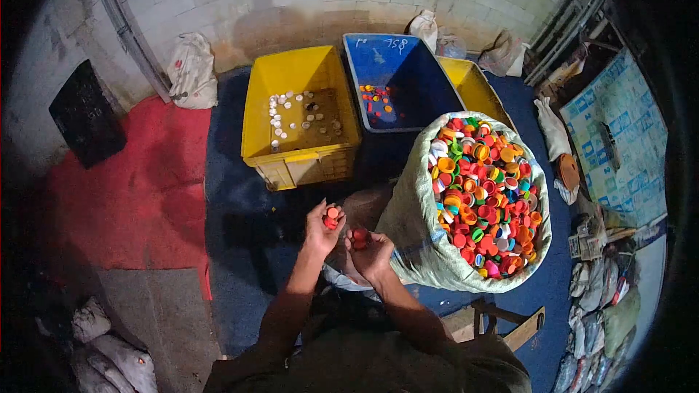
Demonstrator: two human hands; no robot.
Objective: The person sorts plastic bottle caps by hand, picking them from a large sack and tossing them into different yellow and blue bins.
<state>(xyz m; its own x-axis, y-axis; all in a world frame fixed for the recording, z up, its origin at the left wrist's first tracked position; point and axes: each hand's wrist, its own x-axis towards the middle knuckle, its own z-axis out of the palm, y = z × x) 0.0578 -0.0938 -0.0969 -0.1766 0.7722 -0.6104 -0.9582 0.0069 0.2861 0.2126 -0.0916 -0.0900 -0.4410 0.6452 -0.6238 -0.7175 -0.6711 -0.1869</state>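
Several orange and red bottle caps (332,217) lie in my left hand (320,228), its fingers curled around them. Close beside it, my right hand (372,254) is cupped around a few red bottle caps (360,237). Both hands are in front of my body, to the left of a large woven sack (418,233). Mixed bottle caps (489,193) in red, orange, green, white and blue fill that sack to its rim. Beyond my hands stands a yellow bin (256,113) with scattered white caps (277,122) on its floor. Orange and red caps (376,100) lie in the blue bin (408,113) next to it.
Another yellow bin (470,76) stands partly behind the blue one. A wooden stool or frame (520,327) is at my lower right. Filled bags (601,306) line the right side. A white sack (193,73) leans on the back wall; red carpet (156,175) covers the left floor.
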